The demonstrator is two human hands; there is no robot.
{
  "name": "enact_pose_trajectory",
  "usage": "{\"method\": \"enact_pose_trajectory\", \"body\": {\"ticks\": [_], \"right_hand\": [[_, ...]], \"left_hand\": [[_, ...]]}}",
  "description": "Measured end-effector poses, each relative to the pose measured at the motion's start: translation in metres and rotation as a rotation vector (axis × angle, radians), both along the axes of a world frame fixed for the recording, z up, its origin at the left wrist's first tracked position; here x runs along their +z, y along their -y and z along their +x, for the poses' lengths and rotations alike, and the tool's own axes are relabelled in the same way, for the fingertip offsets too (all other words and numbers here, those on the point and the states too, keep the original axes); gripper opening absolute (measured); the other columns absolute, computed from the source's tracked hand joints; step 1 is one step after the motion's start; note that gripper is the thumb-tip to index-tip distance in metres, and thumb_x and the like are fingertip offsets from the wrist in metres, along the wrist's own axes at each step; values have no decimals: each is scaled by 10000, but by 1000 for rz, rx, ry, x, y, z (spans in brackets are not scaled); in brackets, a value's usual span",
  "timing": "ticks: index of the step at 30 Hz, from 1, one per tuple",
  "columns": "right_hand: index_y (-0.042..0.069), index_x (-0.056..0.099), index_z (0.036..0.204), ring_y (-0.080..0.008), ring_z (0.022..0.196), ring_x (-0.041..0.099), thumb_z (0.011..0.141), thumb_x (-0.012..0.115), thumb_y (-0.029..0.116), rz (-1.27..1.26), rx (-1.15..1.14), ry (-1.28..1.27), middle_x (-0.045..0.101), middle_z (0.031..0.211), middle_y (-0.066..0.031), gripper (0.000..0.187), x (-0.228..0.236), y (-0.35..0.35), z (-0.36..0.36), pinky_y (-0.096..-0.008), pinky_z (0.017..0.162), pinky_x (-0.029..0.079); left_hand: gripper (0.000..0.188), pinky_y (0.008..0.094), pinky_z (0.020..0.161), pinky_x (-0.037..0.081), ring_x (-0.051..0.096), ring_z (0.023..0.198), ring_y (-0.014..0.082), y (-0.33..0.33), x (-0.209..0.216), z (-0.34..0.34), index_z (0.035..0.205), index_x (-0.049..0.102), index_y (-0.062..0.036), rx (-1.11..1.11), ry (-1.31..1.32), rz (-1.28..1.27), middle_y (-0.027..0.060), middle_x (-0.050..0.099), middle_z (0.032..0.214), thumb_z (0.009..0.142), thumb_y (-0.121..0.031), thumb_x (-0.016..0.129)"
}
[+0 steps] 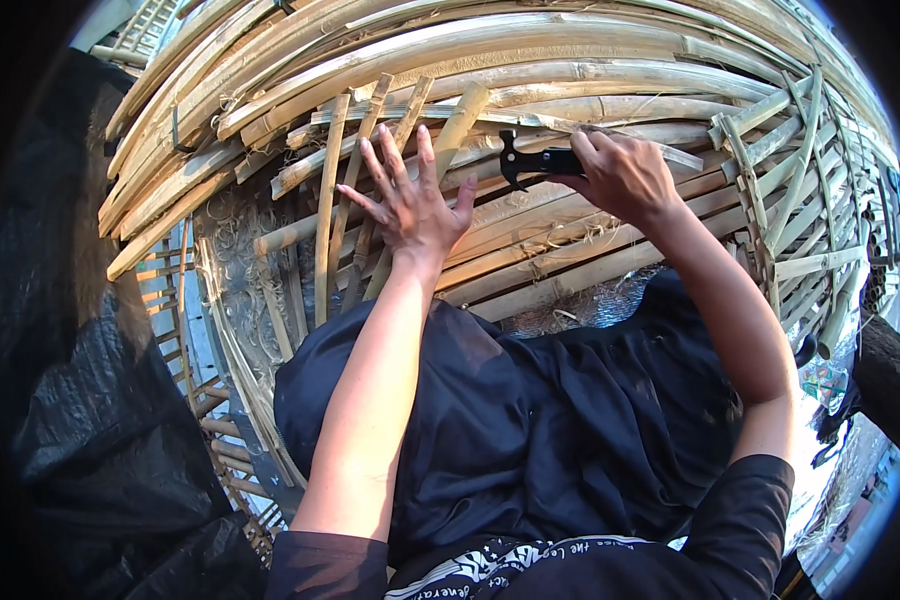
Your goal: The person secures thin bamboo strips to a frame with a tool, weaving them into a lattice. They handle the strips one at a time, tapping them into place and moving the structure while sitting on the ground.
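Note:
My left hand [410, 200] lies flat with its fingers spread on thin upright bamboo slats [342, 190], pressing them against the long bamboo poles [530, 70] beneath. My right hand [625, 175] grips the black handle of a small black hammer [530, 160]. The hammer's head points left, just to the right of my left thumb and above the split bamboo strips [560, 255]. Both forearms come up from the lower edge over my dark clothing [540, 410].
A woven bamboo lattice panel [790, 200] curves along the right side. Black plastic sheeting [80, 400] covers the left. Shavings and fibres [245, 260] lie under the slats, and a bamboo frame [210, 400] shows at lower left.

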State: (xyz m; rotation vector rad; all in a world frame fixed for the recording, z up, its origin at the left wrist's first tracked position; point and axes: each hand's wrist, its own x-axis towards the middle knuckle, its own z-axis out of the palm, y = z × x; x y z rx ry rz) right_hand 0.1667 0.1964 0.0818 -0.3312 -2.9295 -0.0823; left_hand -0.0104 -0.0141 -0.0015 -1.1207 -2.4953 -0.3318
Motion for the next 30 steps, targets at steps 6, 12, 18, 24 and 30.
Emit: {"method": "enact_pose_trajectory", "body": {"ticks": [6, 12, 18, 24, 30], "right_hand": [[60, 569, 940, -252, 666, 693, 858, 785, 458, -19, 283, -178, 640, 778, -76, 460, -2, -4, 14, -365, 560, 555], [82, 599, 929, -224, 637, 703, 887, 700, 597, 119, 258, -159, 671, 732, -55, 526, -7, -26, 15, -329, 518, 538], [72, 581, 880, -226, 545, 673, 891, 711, 581, 32, 64, -117, 629, 674, -53, 526, -5, -6, 11, -347, 453, 515], [65, 582, 888, -226, 596, 688, 890, 719, 554, -79, 73, -150, 654, 718, -72, 508, -2, 8, 4, -349, 497, 537], [58, 584, 911, -234, 586, 673, 938, 703, 498, 48, 434, -335, 651, 734, -72, 456, 4, -3, 5, -336, 471, 520]], "left_hand": [[939, 850, 1086, -53, 0, 1574, 460, 0, 4, 1, 1647, 173, -259, -6, 57, -13, 219, 60, 1708, 899, -674, 562], [940, 870, 1068, -25, 9, 1572, 467, 0, 4, 5, 1644, 175, -260, 13, 52, -32, 220, 66, 1705, 894, -663, 575], [890, 875, 1057, -3, 14, 1562, 492, 0, 4, 3, 1638, 243, -223, 0, 27, -10, 225, 99, 1698, 921, -638, 566], [889, 873, 1059, -6, 20, 1560, 496, -1, 4, 4, 1637, 250, -214, 11, 21, -44, 230, 108, 1694, 919, -633, 565], [875, 873, 1060, 3, 39, 1558, 497, 0, 3, 4, 1634, 264, -221, -1, -3, -10, 223, 124, 1692, 919, -623, 569]]}}
